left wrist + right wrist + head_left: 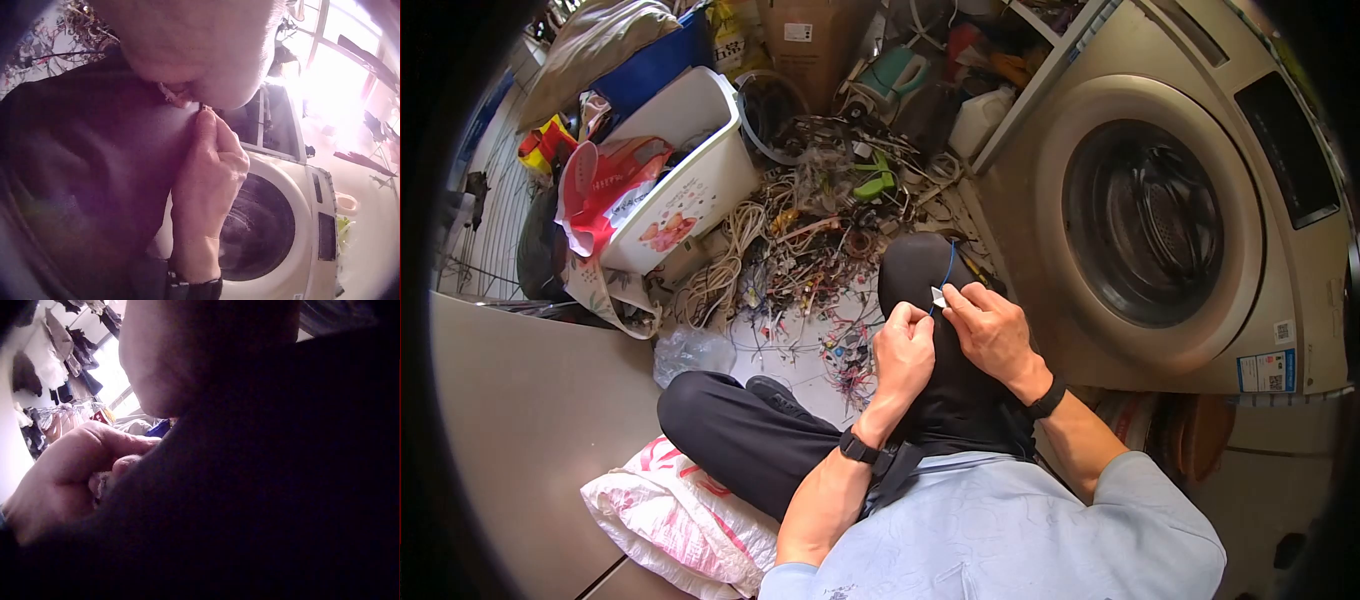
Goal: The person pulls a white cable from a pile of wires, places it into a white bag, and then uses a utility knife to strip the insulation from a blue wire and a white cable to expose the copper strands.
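In the head view both hands meet over the person's raised, dark-trousered knee (915, 262). The right hand (998, 335) pinches a small white piece (938, 297) between thumb and fingers. From that piece a thin blue wire (951, 262) runs up across the knee. Close beside it, the left hand (905, 355) has thumb and forefinger pinched on the blue wire just below the white piece. In the left wrist view the right hand (209, 181) appears with its fingertips together, partly behind the blurred left hand (200, 50). The right wrist view is mostly dark, with the left hand (69, 469) curled at its left.
A tangled heap of wires and small parts (810, 250) covers the floor ahead. Left of it a white bin (690, 205) leans, full of things. A washing machine (1020, 190) stands close on the right. A clear plastic bag (693, 355) and a woven sack (670, 515) lie at left.
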The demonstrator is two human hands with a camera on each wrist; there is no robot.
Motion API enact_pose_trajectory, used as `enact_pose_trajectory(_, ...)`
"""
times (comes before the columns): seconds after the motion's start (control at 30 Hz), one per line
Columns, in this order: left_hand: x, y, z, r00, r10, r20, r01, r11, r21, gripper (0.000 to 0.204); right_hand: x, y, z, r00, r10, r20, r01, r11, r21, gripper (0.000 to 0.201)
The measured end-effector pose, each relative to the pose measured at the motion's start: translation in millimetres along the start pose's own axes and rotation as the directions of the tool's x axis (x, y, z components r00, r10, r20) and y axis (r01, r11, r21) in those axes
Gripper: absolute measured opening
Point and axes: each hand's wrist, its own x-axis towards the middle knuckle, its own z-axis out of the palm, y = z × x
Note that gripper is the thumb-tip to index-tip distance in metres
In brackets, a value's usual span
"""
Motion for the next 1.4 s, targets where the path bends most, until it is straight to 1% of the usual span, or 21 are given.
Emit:
enact_pose_trajectory(0.1,-8.0,4.7,-5.1,1.000,-0.006,0.008,0.005,1.000,0.028,0.012,0.8,-4.6,-1.9,1.000,0.012,0.002,-0.012,1.000,-0.008,0.032)
enact_pose_trajectory(0.17,-11.4,7.6,-6.2,1.000,0.016,-0.011,-0.015,0.999,0.044,0.011,0.3,-6.5,-2.5,1.000,0.014,-0.002,-0.014,1.000,-0.015,0.032)
enact_pose_trajectory(0.3,-15.7,6.7,-8.5,1.000,0.022,-0.004,-0.022,0.999,0.038,0.012,-1.8,-9.2,-2.3,1.000,0.006,-0.010,-0.006,0.999,-0.032,0.033)
enact_pose_trajectory(0.4,-17.3,6.9,-9.2,0.999,0.029,-0.019,-0.028,0.998,0.050,0.012,-3.4,-8.9,-0.6,1.000,0.001,-0.019,-0.002,0.999,-0.032,0.035)
enact_pose_trajectory(0.47,-15.8,5.1,-8.9,1.000,0.014,-0.027,-0.014,1.000,0.026,0.012,-3.0,-8.9,-0.9,0.999,-0.022,-0.041,0.019,0.998,-0.058,0.034)
enact_pose_trajectory(0.6,-19.2,4.5,-9.0,0.999,0.018,-0.038,-0.018,1.000,0.023,0.012,-4.7,-5.6,1.9,0.998,-0.016,-0.055,0.013,0.998,-0.054,0.034)
enact_pose_trajectory(0.7,-27.5,5.5,-13.0,1.000,0.010,-0.027,-0.009,0.999,0.035,0.011,-5.0,-4.8,3.3,0.997,-0.010,-0.072,0.006,0.999,-0.043,0.034)
enact_pose_trajectory(0.8,-32.4,8.0,-12.9,1.000,-0.001,-0.007,0.001,1.000,-0.007,0.011,-5.1,-6.1,1.8,0.997,0.006,-0.078,-0.010,0.999,-0.050,0.035)
enact_pose_trajectory(0.93,-41.7,5.5,-23.1,1.000,-0.023,0.014,0.023,1.000,0.007,0.012,-5.4,-6.3,1.0,0.997,0.017,-0.070,-0.020,0.999,-0.042,0.035)
enact_pose_trajectory(1.03,-50.2,4.8,-29.5,0.999,-0.039,0.032,0.037,0.998,0.047,0.011,-6.6,-5.4,2.0,0.997,0.017,-0.071,-0.019,0.999,-0.039,0.034)
enact_pose_trajectory(1.13,-57.7,-0.9,-33.9,0.999,-0.021,0.041,0.019,0.999,0.040,0.011,-7.3,-5.9,1.0,0.997,0.024,-0.068,-0.026,0.999,-0.033,0.035)
enact_pose_trajectory(1.23,-64.7,-3.4,-41.9,0.998,-0.018,0.063,0.012,0.996,0.091,0.011,-7.0,-6.5,0.8,0.997,0.026,-0.076,-0.028,0.999,-0.033,0.035)
enact_pose_trajectory(1.3,-68.0,-8.0,-46.1,0.995,-0.068,0.078,0.061,0.994,0.088,0.011,-8.2,-6.7,0.6,0.996,0.027,-0.085,-0.030,0.999,-0.036,0.034)
enact_pose_trajectory(1.33,-69.1,-9.8,-46.9,0.995,-0.068,0.079,0.061,0.994,0.087,0.011,-8.7,-6.5,0.1,0.997,0.030,-0.078,-0.032,0.999,-0.031,0.036)
enact_pose_trajectory(1.4,-71.1,-11.9,-49.0,0.998,-0.010,0.069,0.003,0.995,0.097,0.011,-9.5,-6.6,-0.2,0.997,0.034,-0.071,-0.036,0.999,-0.026,0.037)
